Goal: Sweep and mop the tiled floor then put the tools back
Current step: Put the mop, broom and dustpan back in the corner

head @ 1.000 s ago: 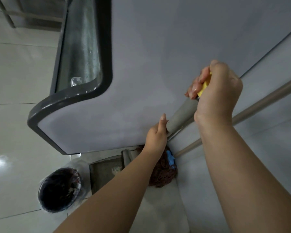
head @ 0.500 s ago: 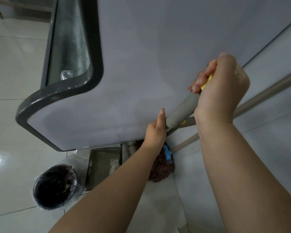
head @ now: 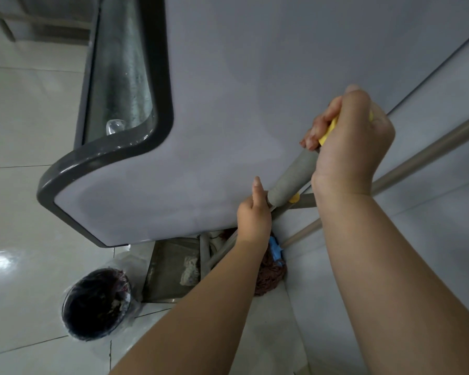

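My right hand (head: pixel 349 139) grips the yellow top end of a tool handle with a grey foam sleeve (head: pixel 293 180). My left hand (head: pixel 253 212) grips the same handle lower down, just under the sleeve. The handle runs down into the corner, where a reddish-brown mop head (head: pixel 270 277) with a blue clamp (head: pixel 275 249) rests on the tiled floor (head: pixel 19 212). A grey metal dustpan (head: pixel 168 269) with some debris lies beside the mop head. A second, bare metal pole (head: pixel 428 155) leans along the wall on the right.
A large grey appliance (head: pixel 228 104) with a dark rim and glass top stands just left of the corner, over the dustpan. A round bin (head: pixel 96 304) lined with a clear bag, holding dark rubbish, sits on the floor at lower left. The wall (head: pixel 431 226) closes the right side.
The view has shifted slightly; both hands keep their grip on the handle and stay almost in place. The dustpan shows a little more below the appliance.
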The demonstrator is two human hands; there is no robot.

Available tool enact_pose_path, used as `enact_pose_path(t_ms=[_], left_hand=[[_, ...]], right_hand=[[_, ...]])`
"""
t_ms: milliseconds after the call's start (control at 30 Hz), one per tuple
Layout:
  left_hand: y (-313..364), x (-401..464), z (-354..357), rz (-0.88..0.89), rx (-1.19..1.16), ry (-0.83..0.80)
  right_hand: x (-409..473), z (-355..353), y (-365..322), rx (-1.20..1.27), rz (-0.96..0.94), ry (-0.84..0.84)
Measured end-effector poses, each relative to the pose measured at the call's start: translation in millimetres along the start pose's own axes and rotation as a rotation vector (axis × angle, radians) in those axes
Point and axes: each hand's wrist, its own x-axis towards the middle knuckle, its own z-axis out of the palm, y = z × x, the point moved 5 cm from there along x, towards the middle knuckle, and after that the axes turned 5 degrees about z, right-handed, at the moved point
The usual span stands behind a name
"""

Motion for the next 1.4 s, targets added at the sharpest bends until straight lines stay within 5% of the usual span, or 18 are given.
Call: enact_pose_path(t_ms=[467, 867, 1400], left_hand=[[-7, -3, 2, -0.003, 0.032, 0.048], [13, -15, -21, -0.062, 0.185, -0.067], [23, -30, -28, -0.088, 0.218, -0.153]], right_hand=[[-4, -12, 6, -0.089, -0.020, -0.048], [-85, -38, 83, 0.040, 0.384, -0.226], [-95, -44, 90, -0.071, 0.393, -0.269]])
